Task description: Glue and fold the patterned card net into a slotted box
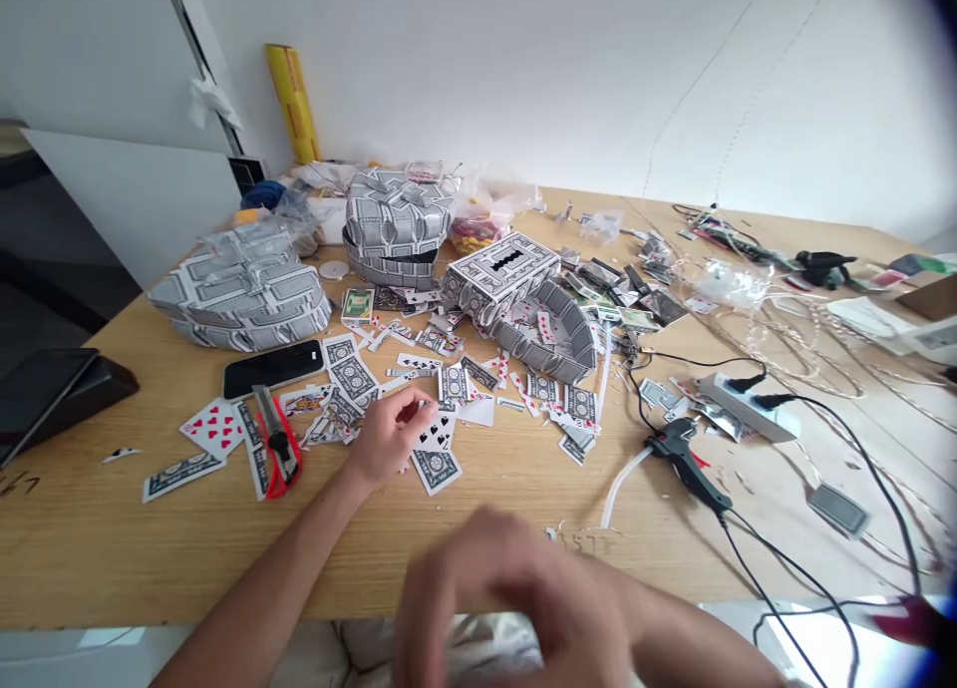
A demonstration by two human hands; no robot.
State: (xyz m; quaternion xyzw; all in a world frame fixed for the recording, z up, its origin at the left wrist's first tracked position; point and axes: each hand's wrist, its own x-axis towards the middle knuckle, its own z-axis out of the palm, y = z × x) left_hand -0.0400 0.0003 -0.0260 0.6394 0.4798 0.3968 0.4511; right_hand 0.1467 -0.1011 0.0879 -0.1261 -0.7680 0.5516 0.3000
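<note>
Over the scattered playing cards, my left hand (390, 434) has its thumb and fingers curled together. A seven of spades (436, 432) lies right beside its fingertips, and a patterned card back (437, 471) lies just below. Whether anything is pinched in those fingers is hidden. Close to the camera, beyond the table's front edge, my right hand (523, 588) is smeared by motion with its fingers bent. No object can be made out in it. Left of my left hand, a red utility knife (278, 447) rests near a seven of hearts (213, 427).
A phone (273, 369), card-covered boxes (239, 289) (404, 214) and an upright card deck box (502, 269) stand behind. An open card-walled tray (575, 329) holds scraps. At right lie a glue gun (692, 469), a power strip (748, 407) and loose cables.
</note>
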